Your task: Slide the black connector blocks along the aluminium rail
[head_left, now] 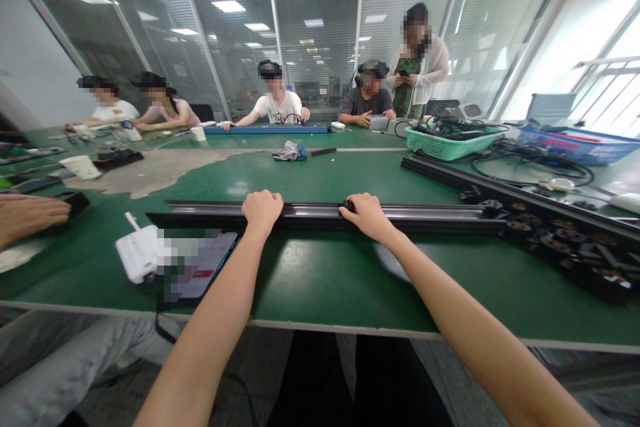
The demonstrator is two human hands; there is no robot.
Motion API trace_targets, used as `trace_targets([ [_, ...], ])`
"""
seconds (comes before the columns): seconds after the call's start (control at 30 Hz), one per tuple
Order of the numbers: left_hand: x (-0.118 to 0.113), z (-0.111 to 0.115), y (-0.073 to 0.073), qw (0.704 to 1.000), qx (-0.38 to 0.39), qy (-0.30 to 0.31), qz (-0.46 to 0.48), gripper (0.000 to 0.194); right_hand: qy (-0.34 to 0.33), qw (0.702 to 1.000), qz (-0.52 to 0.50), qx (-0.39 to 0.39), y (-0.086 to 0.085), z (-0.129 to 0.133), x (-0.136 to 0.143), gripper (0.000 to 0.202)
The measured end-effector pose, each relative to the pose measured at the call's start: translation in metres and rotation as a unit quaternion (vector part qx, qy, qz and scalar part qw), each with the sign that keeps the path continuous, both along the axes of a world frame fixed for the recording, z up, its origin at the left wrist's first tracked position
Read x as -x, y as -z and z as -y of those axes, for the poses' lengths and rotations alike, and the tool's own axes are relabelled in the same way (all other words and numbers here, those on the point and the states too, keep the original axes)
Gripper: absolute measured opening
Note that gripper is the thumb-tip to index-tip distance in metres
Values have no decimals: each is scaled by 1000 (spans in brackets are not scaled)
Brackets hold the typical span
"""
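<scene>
A long black metal rail (310, 219) with a shiny channel along it lies crosswise on the green table in front of me. My left hand (263, 210) is closed over the rail left of its middle, knuckles up. Right of the middle, my right hand (367, 215) is closed, with thumb and fingers around a small black part (349, 205) at the channel. The fingers hide most of that part. At the rail's right end sits a dark fitting (490, 207).
A white charger (140, 253) and a phone (205, 270) lie by my left forearm. Another long black rail (465, 183) and a pile of small dark parts (565, 233) are on the right. Behind stands a green basket (450, 143) of cables. A co-worker's hand (33, 217) is at left.
</scene>
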State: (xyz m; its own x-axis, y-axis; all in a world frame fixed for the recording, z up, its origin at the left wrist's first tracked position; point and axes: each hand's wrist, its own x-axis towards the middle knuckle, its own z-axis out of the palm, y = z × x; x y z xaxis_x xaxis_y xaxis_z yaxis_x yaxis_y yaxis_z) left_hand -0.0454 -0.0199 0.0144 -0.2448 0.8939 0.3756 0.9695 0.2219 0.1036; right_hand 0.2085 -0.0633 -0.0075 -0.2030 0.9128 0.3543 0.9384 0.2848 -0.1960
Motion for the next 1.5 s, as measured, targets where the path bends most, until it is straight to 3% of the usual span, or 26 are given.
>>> trace_targets([
  [1.5,-1,-3,2,1000,-9,-4,11,48,24,999,-23,-13,0,2,-8,28],
])
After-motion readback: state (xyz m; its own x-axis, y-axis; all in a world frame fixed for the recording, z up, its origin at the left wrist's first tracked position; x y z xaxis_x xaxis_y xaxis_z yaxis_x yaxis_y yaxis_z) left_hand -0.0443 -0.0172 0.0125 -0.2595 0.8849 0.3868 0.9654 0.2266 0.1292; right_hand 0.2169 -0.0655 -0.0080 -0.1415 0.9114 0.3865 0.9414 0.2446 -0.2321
